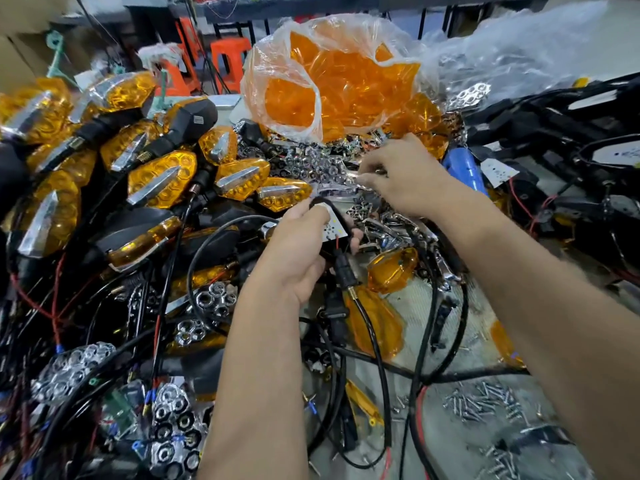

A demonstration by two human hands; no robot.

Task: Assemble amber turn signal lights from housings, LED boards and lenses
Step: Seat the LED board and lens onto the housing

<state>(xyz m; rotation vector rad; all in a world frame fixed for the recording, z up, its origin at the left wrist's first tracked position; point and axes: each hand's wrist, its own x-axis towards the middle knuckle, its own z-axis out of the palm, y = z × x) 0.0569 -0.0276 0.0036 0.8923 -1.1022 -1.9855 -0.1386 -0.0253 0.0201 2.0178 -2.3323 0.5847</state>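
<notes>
My left hand (298,247) grips a black turn signal housing with a white LED board (331,227) seated in it; its black stem and cable (346,275) hang toward me. Just beyond, my right hand (405,174) reaches into a heap of chrome reflector pieces (311,164), fingertips pinched on a shiny chrome piece (363,176). A clear plastic bag of amber lenses (329,84) stands behind the hands. Loose amber lenses (391,270) lie on the table near my left wrist.
Finished amber lights (162,178) with black stems pile up at the left. Chrome honeycomb reflectors (173,424) and tangled wires fill the near left. Screws (485,400) are scattered at the lower right. Black housings with boards (588,161) sit at the right.
</notes>
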